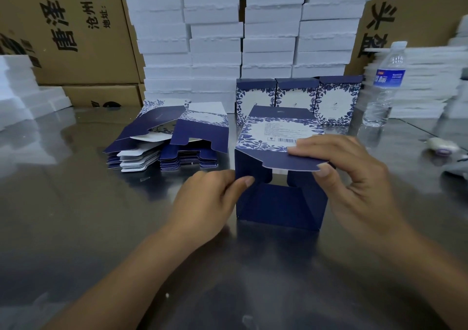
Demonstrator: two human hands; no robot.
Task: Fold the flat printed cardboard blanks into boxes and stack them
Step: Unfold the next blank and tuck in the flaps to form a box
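Observation:
A half-formed blue and white printed box (276, 137) lies on its side in the middle of the steel table (76, 215), its open end facing me with flaps spread. My left hand (210, 200) pinches the box's left edge. My right hand (354, 172) grips the upper tuck flap between thumb and fingers. To the left lie two piles of flat blanks (167, 137). Behind, three folded boxes (298, 99) stand upright in a row.
A wall of white foam boxes (240, 38) rises at the back, flanked by brown cartons (71, 30). A water bottle (385, 84) stands at the right before more white stacks (425, 84). White foam pieces (22, 89) sit far left; a small white object (443, 147) lies far right.

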